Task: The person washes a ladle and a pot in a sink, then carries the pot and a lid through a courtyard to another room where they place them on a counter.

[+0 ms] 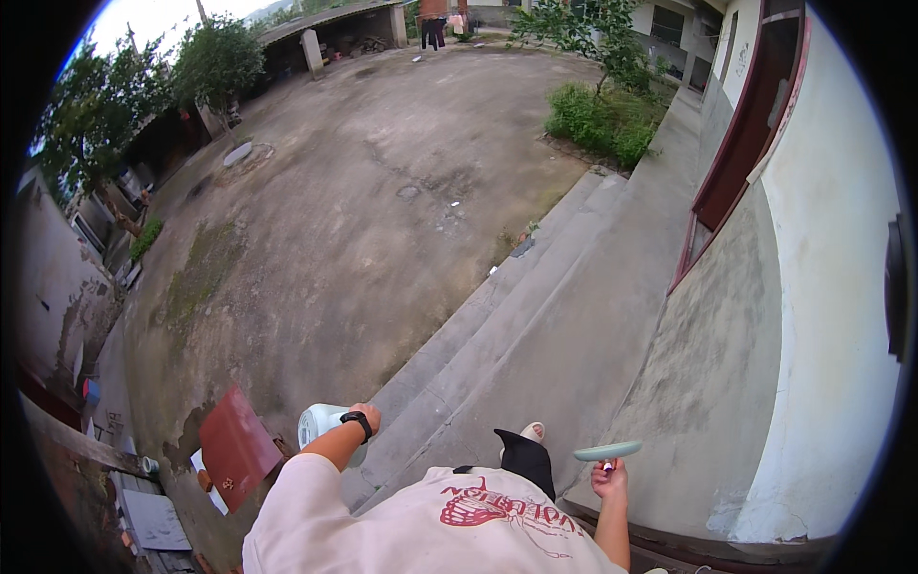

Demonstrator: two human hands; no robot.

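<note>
My left hand [370, 416], with a black band on the wrist, grips a pale mint-green appliance [319, 422] that looks like an electric kettle or pot. The forearm hides part of it, and its round, marked end faces left. My right hand [609, 479] is raised in front of the wall at my right. It holds a flat, round mint-green disc [607, 451], perhaps a lid or a base, seen nearly edge-on. A small white and purple piece shows between the disc and my fingers. One foot in a light sandal [533, 431] is on the concrete walkway [574, 373].
Concrete steps [459, 359] drop from the walkway to the courtyard [323, 251]. A wall [717, 373] with a dark red door frame [731, 165] runs along the right. A red board [240, 448] lies at lower left. Shrubs [609, 122] grow beside the walkway ahead.
</note>
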